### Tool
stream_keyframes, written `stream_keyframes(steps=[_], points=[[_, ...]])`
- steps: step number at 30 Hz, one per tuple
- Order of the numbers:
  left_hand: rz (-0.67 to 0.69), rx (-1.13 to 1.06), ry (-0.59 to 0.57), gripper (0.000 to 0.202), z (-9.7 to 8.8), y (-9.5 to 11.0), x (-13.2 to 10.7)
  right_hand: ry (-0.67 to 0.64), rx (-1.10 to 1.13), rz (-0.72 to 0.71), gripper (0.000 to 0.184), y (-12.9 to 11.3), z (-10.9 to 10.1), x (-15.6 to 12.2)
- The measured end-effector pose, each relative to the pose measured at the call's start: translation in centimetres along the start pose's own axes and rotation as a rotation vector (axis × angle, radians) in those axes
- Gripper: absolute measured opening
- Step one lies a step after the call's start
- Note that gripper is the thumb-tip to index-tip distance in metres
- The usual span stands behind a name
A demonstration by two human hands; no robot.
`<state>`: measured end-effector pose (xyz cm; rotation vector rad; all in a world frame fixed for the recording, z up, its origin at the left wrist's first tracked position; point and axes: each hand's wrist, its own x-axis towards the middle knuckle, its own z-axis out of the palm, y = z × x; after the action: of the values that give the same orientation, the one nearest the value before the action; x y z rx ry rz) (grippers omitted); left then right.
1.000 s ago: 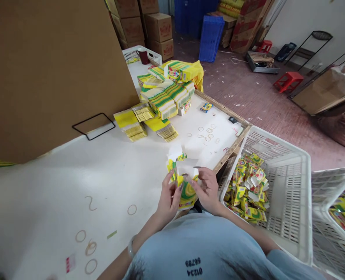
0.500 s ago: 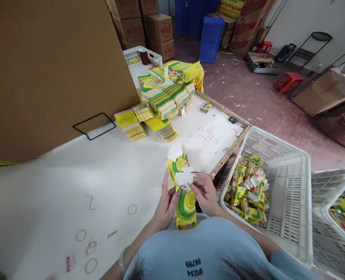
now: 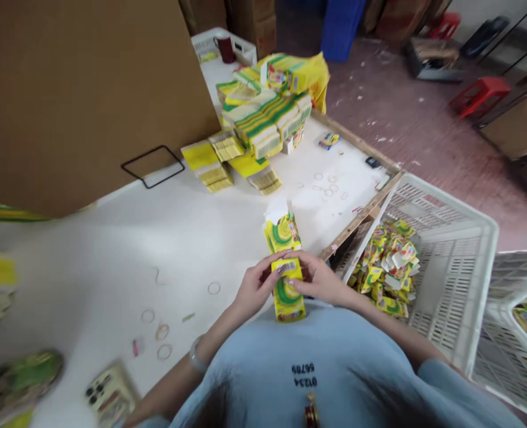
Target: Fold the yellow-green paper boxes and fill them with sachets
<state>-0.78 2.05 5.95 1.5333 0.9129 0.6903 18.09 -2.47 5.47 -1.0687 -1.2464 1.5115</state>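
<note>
Close to my body, both hands hold a small yellow and green carton (image 3: 289, 297) with its printed flap folded down at the top. My left hand (image 3: 260, 284) grips its left side, thumb on the flap. From the right, my right hand (image 3: 316, 278) pinches the same carton, fingers along the flap's edge. Just beyond my fingertips, more flat cartons (image 3: 282, 230) with raised white flaps lie on the white table (image 3: 112, 255). Bundled stacks of flat cartons (image 3: 263, 122) are piled farther back.
A white plastic crate (image 3: 455, 238) with folded cartons (image 3: 391, 261) stands at the right. Rubber bands (image 3: 163, 331) and a phone (image 3: 110, 395) lie at left. A large cardboard sheet (image 3: 89, 101) rises behind. A maroon mug (image 3: 225, 49) stands at the back.
The white flap that stood up between my hands is now folded down, showing its yellow printed side. My view has tilted downward, bringing the phone into sight.
</note>
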Motion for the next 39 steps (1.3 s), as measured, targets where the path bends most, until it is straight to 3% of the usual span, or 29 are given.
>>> stream_keyframes(steps=[8, 12, 14, 16, 18, 21, 22, 24, 27, 29, 32, 34, 37, 39], points=[[0.046, 0.049, 0.004, 0.051, 0.5, 0.1, -0.8, -0.13, 0.143, 0.156, 0.047, -0.3, -2.4, -0.2], [0.091, 0.104, -0.084, 0.053, 0.2, 0.1, -0.8, -0.069, 0.127, 0.132, 0.044, 0.1, -1.6, -0.2], [0.164, 0.175, -0.119, 0.051, -0.4, 0.0, 0.4, 0.001, 0.075, 0.083, 0.043, 0.1, -2.0, -0.5], [0.269, 0.308, -0.071, 0.047, -1.3, -0.3, 3.0, 0.144, -0.096, 0.016, 0.04, -0.3, -3.9, -1.4], [0.347, 0.455, 0.063, 0.044, -2.5, -0.9, 7.0, 0.352, -0.441, 0.001, 0.038, -1.2, -7.1, -3.2], [0.326, 0.555, 0.207, 0.063, -3.8, -2.3, 14.1, 0.588, -1.154, 0.238, 0.044, -2.6, -12.2, -6.6], [0.289, 0.569, 0.206, 0.071, -4.1, -2.8, 16.3, 0.641, -1.334, 0.314, 0.048, -2.9, -13.4, -7.5], [0.216, 0.586, 0.124, 0.058, -4.6, -3.5, 19.8, 0.715, -1.554, 0.376, 0.056, -3.0, -14.6, -8.6], [0.22, 0.636, 0.018, 0.022, -5.1, -3.7, 22.1, 0.712, -1.538, 0.248, 0.06, -2.0, -13.7, -7.3], [0.341, 0.674, 0.036, 0.017, -5.5, -3.0, 21.6, 0.653, -1.383, 0.105, 0.059, -1.0, -11.7, -4.8], [0.594, 0.686, 0.127, 0.024, -6.0, -1.0, 19.2, 0.601, -1.145, -0.14, 0.062, -0.1, -8.1, 0.5], [0.666, 0.665, 0.226, 0.03, -6.2, 0.6, 17.0, 0.604, -1.058, -0.299, 0.062, -0.2, -5.8, 4.2], [0.709, 0.637, 0.391, 0.028, -6.2, 2.8, 13.3, 0.562, -1.013, -0.374, 0.063, -0.5, -3.0, 8.1], [0.744, 0.639, 0.5, 0.023, -5.9, 3.9, 11.1, 0.499, -0.959, -0.391, 0.057, -0.6, -1.5, 9.2]])
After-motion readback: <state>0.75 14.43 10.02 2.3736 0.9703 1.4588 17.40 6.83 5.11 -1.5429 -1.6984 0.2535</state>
